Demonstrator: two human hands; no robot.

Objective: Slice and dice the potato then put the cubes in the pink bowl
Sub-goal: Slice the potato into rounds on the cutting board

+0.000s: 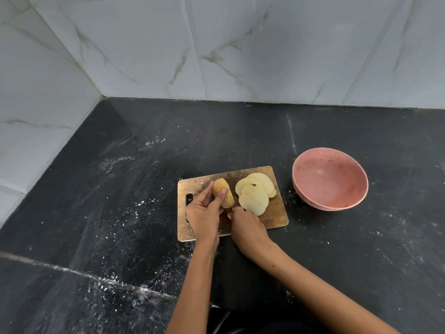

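Observation:
A wooden cutting board (277, 213) lies on the black counter. On it my left hand (203, 213) grips the uncut end of the potato (220, 189), thumb and fingers round it. To its right lie several pale potato slices (254, 196), overlapping. My right hand (248, 227) is curled at the near end of the potato; a knife handle seems to be in it, but the blade is hidden. The pink bowl (330, 178) stands empty to the right of the board.
The black stone counter (120, 213) is dusted with white specks. Marble-tiled walls (216, 56) close off the back and the left side, forming a corner at the far left.

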